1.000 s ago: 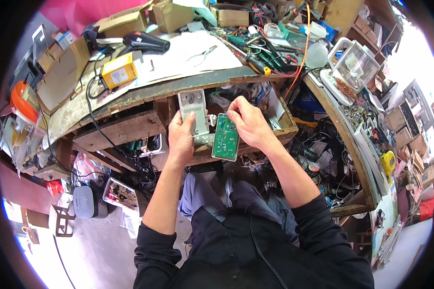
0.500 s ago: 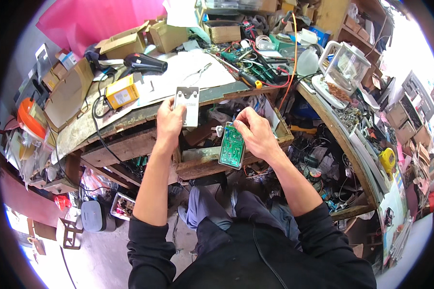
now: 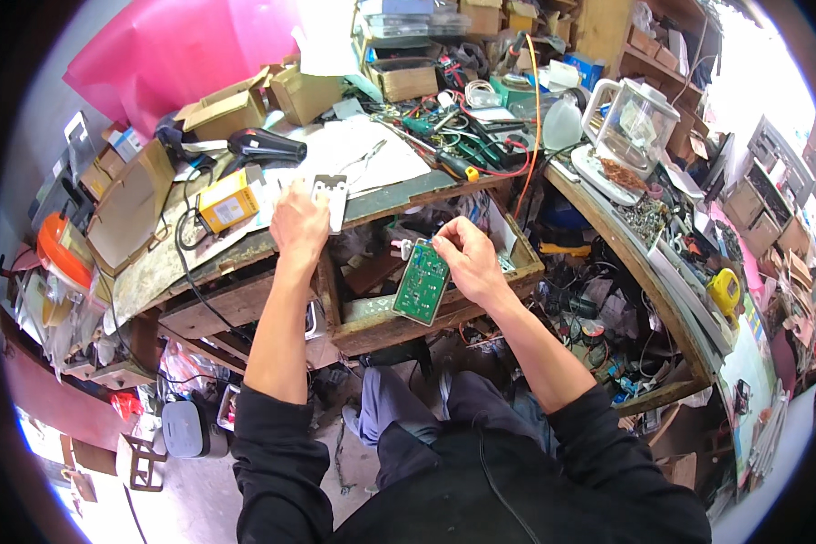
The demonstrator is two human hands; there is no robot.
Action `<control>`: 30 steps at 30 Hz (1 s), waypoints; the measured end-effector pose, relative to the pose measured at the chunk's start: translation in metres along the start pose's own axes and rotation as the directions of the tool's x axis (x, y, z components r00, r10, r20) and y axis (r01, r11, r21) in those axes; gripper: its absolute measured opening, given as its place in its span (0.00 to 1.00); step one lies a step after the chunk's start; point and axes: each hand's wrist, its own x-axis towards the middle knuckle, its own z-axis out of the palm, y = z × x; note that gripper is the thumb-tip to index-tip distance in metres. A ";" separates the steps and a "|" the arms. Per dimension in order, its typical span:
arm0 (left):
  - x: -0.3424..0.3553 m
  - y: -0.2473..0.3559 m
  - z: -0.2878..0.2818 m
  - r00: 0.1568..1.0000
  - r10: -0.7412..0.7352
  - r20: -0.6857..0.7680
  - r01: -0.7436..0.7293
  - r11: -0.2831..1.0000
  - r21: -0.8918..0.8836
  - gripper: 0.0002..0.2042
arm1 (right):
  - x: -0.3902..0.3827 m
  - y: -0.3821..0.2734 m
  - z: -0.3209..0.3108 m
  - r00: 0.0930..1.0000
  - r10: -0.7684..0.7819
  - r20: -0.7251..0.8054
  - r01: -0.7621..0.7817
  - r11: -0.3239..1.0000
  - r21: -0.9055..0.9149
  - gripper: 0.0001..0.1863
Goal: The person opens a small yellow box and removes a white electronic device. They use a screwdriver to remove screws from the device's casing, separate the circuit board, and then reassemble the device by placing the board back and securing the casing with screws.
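My left hand [image 3: 301, 219] is closed on the edge of a flat white panel [image 3: 337, 205] with cut-outs at its top, held up at the front edge of the workbench. The fingers partly cover the panel. In my right hand [image 3: 471, 259], a green circuit board [image 3: 421, 285] is pinched by its upper right corner and hangs tilted over the open wooden drawer [image 3: 363, 337]. A small pale part [image 3: 403, 247] shows beside the board's upper left edge. Close to my left hand lies a yellow box [image 3: 227, 201] on the bench.
A black hair dryer [image 3: 267, 145] rests on the bench behind the yellow box. Tools and cables, including a yellow-tipped screwdriver [image 3: 459, 167], crowd the middle back. At right stand a clear jug [image 3: 639, 131] and a cluttered side bench. An orange cable [image 3: 537, 118] hangs down.
My left hand has moved left with the white panel, toward the bench top. My right hand has shifted slightly left, and the circuit board is more tilted.
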 end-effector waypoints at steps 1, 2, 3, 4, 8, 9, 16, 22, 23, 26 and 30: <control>-0.006 0.003 -0.005 0.987 0.107 -0.124 -0.105 0.994 0.019 0.22 | 0.001 0.002 0.001 1.000 0.012 -0.004 -0.012 0.999 0.036 0.07; -0.015 0.005 -0.010 0.947 0.211 -0.243 -0.206 0.977 0.050 0.21 | 0.001 0.004 0.003 1.000 0.024 -0.009 -0.023 0.997 0.072 0.07; -0.023 0.014 -0.005 0.881 0.316 -0.352 -0.312 0.948 0.069 0.21 | 0.003 0.011 -0.001 0.999 0.040 -0.033 -0.037 0.995 0.093 0.07; -0.038 0.028 -0.009 0.959 0.214 -0.186 -0.243 0.959 -0.147 0.23 | 0.006 0.021 -0.002 0.996 -0.021 -0.091 0.024 0.999 0.036 0.06; -0.114 0.038 -0.004 0.874 0.017 0.485 0.367 0.632 -0.683 0.33 | 0.000 0.003 0.012 0.984 -0.036 -0.177 0.031 0.999 -0.029 0.09; -0.127 0.030 0.005 0.842 0.068 0.535 0.408 0.570 -0.714 0.35 | -0.002 -0.002 0.018 0.984 -0.035 -0.172 0.035 0.999 -0.005 0.09; -0.142 0.082 0.013 0.841 0.212 0.497 0.171 0.769 -0.616 0.31 | -0.005 0.000 0.013 0.985 -0.091 -0.145 0.093 0.996 0.003 0.10; -0.140 0.098 0.054 0.850 0.202 0.487 0.208 0.720 -0.662 0.34 | -0.024 0.013 -0.051 0.858 -0.184 -0.479 0.246 0.967 0.069 0.09; -0.141 0.096 0.061 0.847 0.198 0.493 0.220 0.713 -0.665 0.33 | -0.029 0.032 -0.062 0.802 -0.162 -0.575 0.285 0.949 0.131 0.09; -0.142 0.116 0.071 0.836 0.168 0.523 0.302 0.654 -0.694 0.29 | -0.059 0.080 -0.093 0.707 0.027 -0.707 0.267 0.915 0.301 0.10; -0.138 0.155 0.078 0.828 0.241 0.507 0.211 0.703 -0.679 0.28 | -0.101 0.182 -0.100 0.644 0.395 -0.655 -0.065 0.882 0.467 0.13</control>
